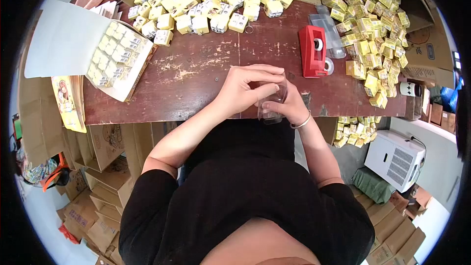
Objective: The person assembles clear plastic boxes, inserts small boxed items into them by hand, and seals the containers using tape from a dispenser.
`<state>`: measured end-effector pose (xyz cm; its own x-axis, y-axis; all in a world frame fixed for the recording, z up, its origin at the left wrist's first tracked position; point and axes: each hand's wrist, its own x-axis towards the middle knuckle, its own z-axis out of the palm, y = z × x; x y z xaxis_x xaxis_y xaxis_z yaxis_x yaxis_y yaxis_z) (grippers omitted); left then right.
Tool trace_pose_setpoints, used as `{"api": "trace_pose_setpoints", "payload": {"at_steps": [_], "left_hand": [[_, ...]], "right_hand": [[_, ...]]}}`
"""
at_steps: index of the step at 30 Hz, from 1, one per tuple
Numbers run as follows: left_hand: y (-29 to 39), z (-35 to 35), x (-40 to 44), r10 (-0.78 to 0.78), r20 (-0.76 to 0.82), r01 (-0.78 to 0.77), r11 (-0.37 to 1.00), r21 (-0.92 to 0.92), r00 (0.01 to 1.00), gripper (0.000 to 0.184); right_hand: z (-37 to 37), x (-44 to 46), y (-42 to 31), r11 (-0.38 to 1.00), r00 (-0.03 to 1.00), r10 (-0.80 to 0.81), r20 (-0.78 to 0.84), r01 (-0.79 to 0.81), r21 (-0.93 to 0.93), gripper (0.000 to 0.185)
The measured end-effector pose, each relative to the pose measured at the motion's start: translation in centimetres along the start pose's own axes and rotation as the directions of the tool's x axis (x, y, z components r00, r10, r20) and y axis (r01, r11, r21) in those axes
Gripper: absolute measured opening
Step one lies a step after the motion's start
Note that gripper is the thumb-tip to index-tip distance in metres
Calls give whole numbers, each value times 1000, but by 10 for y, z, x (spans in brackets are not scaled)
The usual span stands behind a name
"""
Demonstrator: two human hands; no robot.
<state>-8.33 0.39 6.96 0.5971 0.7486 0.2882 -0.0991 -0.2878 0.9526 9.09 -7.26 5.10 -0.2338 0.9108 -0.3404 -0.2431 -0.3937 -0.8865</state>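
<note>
Near the table's front edge, my left hand [244, 87] and my right hand [290, 106] meet around a small clear plastic container [271, 114]. The right hand wraps it from the side, thumb across its front. Curved left fingers reach over its top and pinch there. Glare and the fingers hide its exact shape, and nothing inside can be made out. Up and to the right stands a red tape dispenser [310, 51], with a roll of clear tape [328, 66] beside it.
Small yellow-and-white boxes [201, 7] are heaped at the back, with more yellow boxes [373, 34] on the right. An open white display box [128, 78] holding rows of small boxes stands left, near a yellow printed packet [68, 104]. Clear plastic sheets [327, 29] lie behind the dispenser.
</note>
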Motion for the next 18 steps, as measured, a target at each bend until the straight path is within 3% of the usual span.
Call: {"api": "trace_pose_setpoints", "payload": {"at_steps": [2, 6, 7, 9, 13, 15, 16, 17, 18], "left_hand": [[9, -2, 1, -274, 81, 286, 916, -282, 958, 24], [14, -4, 4, -423, 105, 424, 796, -431, 900, 21], [12, -2, 5, -421, 107, 424, 796, -431, 901, 21], [6, 4, 4, -105, -4, 104, 989, -104, 994, 18], [4, 3, 1, -62, 9, 63, 993, -98, 998, 18], [10, 1, 1, -348, 54, 346, 884, -315, 936, 20], [16, 1, 2, -372, 55, 373, 890, -263, 926, 21], [15, 2, 3, -372, 57, 373, 890, -263, 927, 21], [13, 3, 3, -190, 18, 191, 974, -122, 982, 20]], "right_hand": [[-1, -1, -5, 997, 998, -54, 44, 57, -55, 61], [-4, -5, -6, 987, 996, -42, 82, 54, -148, 61], [-1, -5, -7, 990, 995, -63, 72, 71, -119, 61], [2, -6, -8, 992, 995, -85, 58, 90, -88, 62], [-4, -8, -4, 992, 996, -70, 57, 76, -104, 63], [-5, -10, -4, 991, 997, -42, 70, 50, -120, 63], [-3, -11, -7, 990, 997, -50, 61, 57, -128, 62], [-2, -12, -10, 989, 997, -56, 51, 63, -135, 62], [-1, -13, -13, 989, 997, -56, 50, 63, -135, 62]]}}
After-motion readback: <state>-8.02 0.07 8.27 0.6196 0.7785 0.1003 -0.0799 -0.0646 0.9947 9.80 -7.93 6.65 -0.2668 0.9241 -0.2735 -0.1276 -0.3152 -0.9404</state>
